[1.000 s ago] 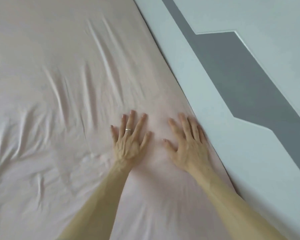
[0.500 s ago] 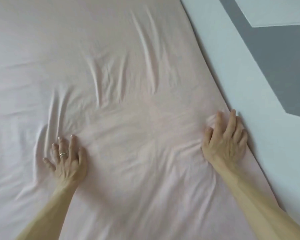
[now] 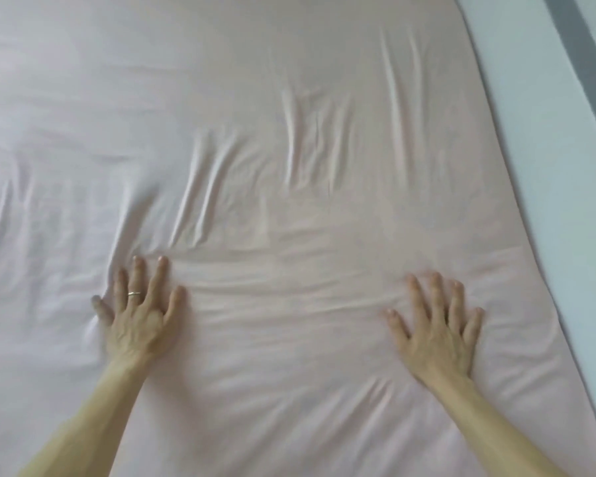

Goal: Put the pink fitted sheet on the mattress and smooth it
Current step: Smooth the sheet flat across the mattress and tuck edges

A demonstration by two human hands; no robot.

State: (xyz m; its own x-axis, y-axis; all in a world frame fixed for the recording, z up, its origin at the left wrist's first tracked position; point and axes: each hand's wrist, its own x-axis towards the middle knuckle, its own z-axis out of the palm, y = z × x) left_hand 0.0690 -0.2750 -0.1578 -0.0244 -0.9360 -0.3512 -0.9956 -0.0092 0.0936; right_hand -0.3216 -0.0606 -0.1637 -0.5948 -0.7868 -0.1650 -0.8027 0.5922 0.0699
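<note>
Nearest, flat on the pink fitted sheet (image 3: pixel 289 407): left hand (image 3: pixel 138 325) and right hand (image 3: pixel 437 335), well apart, palms down, fingers straight and spread, gripping nothing, only pressing the cloth; slight blur on both. Between the two hands, low shallow ripples (image 3: pixel 283 297) running across from thumb to thumb. Under and around every finger, sheet already spread over the mattress, itself hidden below. Just past the left fingertips (image 3: pixel 159 261), a fan of sharp creases (image 3: pixel 200 201), long axis pointing away from the fingers and leaning slightly right. Farther, ahead of the gap between the hands, a second cluster of ridges (image 3: pixel 303 139), same lengthwise run. Farther still, beyond the right fingertips, two long folds (image 3: pixel 393 98), well apart from that hand. Right of the right little finger, sheet edge (image 3: pixel 515 235) against a pale wall (image 3: pixel 572 201). Judging from this: smoothing step, only partly done; left hand nearer the closest creases, so most likely a sweep sideways across their length, not along it, to flatten them.
</note>
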